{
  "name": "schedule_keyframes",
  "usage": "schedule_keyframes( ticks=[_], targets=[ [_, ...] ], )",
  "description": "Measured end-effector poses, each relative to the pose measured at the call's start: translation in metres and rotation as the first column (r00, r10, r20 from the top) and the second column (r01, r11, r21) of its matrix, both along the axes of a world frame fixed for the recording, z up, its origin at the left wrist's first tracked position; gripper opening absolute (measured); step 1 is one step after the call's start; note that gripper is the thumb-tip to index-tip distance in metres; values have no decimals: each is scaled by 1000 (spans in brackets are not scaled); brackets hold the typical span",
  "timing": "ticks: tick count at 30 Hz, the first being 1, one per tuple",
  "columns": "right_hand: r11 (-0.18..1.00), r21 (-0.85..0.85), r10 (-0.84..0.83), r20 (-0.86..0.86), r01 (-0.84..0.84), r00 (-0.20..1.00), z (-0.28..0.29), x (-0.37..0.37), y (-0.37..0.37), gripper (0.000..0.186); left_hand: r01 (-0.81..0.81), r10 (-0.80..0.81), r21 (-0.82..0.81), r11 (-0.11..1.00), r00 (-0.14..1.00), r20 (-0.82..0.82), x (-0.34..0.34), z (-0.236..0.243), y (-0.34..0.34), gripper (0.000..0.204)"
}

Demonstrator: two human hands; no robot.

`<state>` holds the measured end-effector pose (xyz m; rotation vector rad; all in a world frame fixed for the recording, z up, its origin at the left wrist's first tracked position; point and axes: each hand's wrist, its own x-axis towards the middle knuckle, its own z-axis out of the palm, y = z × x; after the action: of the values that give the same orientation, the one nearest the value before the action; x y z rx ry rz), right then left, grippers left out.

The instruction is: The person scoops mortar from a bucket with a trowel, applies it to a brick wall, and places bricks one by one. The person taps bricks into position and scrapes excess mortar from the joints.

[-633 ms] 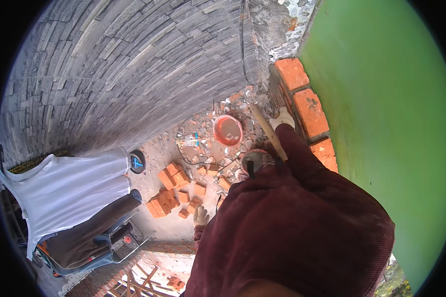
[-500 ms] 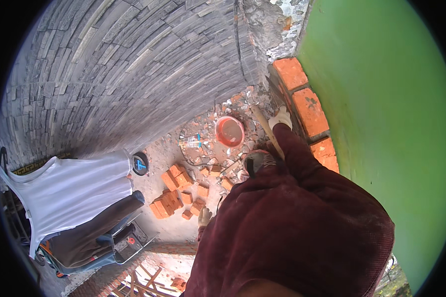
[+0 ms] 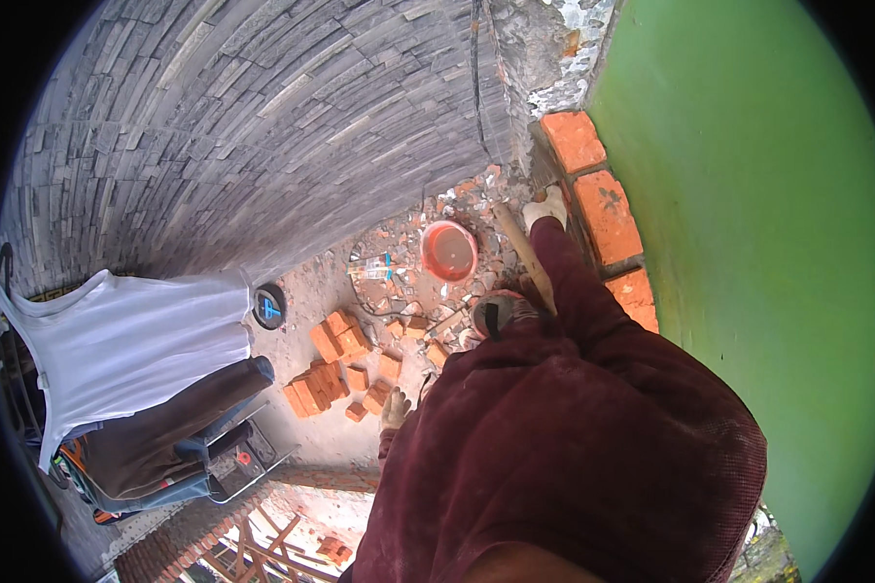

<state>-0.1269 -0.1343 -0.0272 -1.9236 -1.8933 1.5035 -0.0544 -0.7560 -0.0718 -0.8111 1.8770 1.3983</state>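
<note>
My right hand (image 3: 545,207), in a pale glove, reaches down against the side of a low wall of orange bricks (image 3: 608,216). Its fingers look curled, but what they grip is hidden against the grey mortar-smeared face. A wooden pole (image 3: 525,255) leans just left of that hand, apart from it as far as I can see. Lower left of my body hangs my left hand (image 3: 395,409), also gloved, its fingers loosely extended and nothing visible in them. Near it several loose orange bricks (image 3: 376,394) lie on the ground.
A red bucket (image 3: 448,252) of grey-brown mix stands among rubble (image 3: 472,202). Further left are stacked bricks (image 3: 318,387), a black round container (image 3: 269,306) and a rack hung with a white shirt (image 3: 146,340). Grey stone cladding (image 3: 262,126) and a green surface (image 3: 749,243) flank the spot.
My right hand has moved slightly farther along the brick wall, away from my body. The left hand has shifted slightly up and left in view, and the whole view has tilted a little.
</note>
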Motion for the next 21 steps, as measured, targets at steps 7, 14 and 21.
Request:
schedule_keyframes(
  ticks=[7, 14, 21],
  targets=[
    [970, -203, -183, -270, 130, 945, -5, 3, 7, 58, -12, 11, 17, 1000, 999, 53, 10, 3, -15, 68],
    [883, -422, -362, -341, 203, 867, 30, 5, 28, 52, 27, -28, 58, 998, 1000, 14, 14, -25, -8, 64],
    [876, -452, -375, -417, 169, 828, 51, 16, 41, 41, 134, -136, 67, 989, 991, 19, 0, 41, 45, 63]
  ],
)
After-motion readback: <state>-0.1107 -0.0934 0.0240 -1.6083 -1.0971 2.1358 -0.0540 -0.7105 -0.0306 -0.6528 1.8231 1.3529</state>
